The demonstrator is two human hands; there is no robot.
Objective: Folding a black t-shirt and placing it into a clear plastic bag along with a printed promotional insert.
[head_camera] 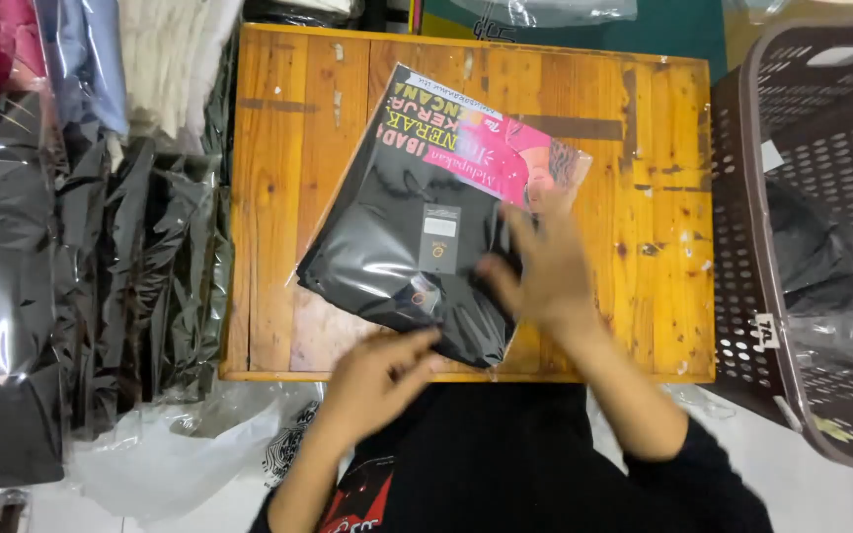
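Black folded garment in clear bag (pixel 402 247), flat, skewed on table

Count: 1 black folded garment in clear plastic bag (pixel 402 252), 1 pink-and-black printed card (pixel 486 133), 1 wooden desk (pixel 278 197), 1 brown perforated plastic basket (pixel 821 128), 2 hands.

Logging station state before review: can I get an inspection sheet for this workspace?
Surface: wooden table, worn and stained.
Job's things: black garment in clear plastic bag, lying tilted on a printed sheet.
Clutter: nothing seen on the table besides these.
Grippers: left hand at the bag's near edge; right hand pressing on the bag's right side; grip unclear.
Cables: nothing seen.
Surroundings: stacked bagged garments to the left; brown perforated basket to the right, holding bagged items.
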